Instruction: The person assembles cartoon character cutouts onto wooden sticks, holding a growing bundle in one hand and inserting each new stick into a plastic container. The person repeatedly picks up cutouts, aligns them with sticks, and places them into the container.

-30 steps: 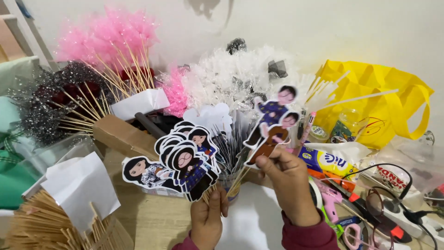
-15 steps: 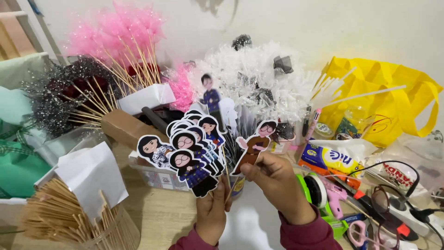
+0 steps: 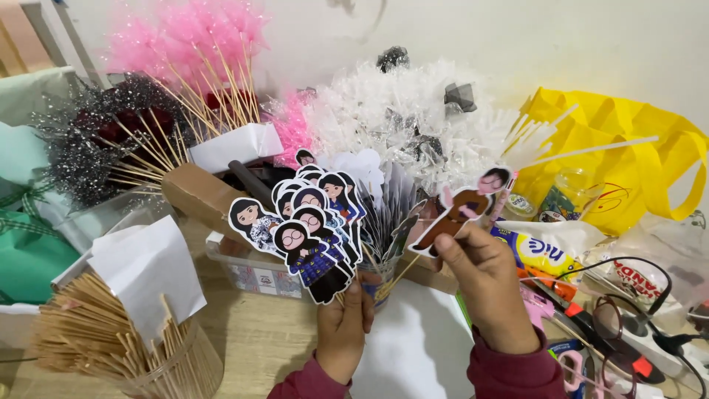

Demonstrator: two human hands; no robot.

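Pale wooden counter (image 3: 258,332), crowded edge to edge. A white sheet of paper (image 3: 417,347) lies on it under the wrists.

Back row, largest masses: a bushy white tinsel cluster (image 3: 399,118) at centre; a pink feathery cluster on wooden skewers (image 3: 185,37) at upper left; a dark silver-glitter cluster (image 3: 81,148) further left; a bright yellow fabric bag (image 3: 628,162) at right, white sticks fanning in front of it.

Left edge: teal folded paper (image 3: 26,251). Near front left, a clear round jar packed with bare wooden skewers (image 3: 111,347), a loose white paper scrap (image 3: 148,273) resting on top.

Right side, a jumble: black cable (image 3: 628,295), blue-and-yellow snack packet (image 3: 543,255), pink-handled scissors (image 3: 569,369).

Left hand (image 3: 347,332), dark red sleeve, fingers curled shut round the stems of a fanned bunch of cartoon-figure paper cutouts on skewers (image 3: 306,236). The bunch stands upright above the fist, figures overlapping, faces toward the camera, in front of a clear plastic box (image 3: 255,270).

Right hand (image 3: 487,288), same red sleeve, thumb and fingertips pinching the lower part of a single brown-clad cartoon paper cutout (image 3: 461,210). It tilts up to the right, held just right of the bunch and not touching it. Whether a skewer is fixed to this one, cannot tell.
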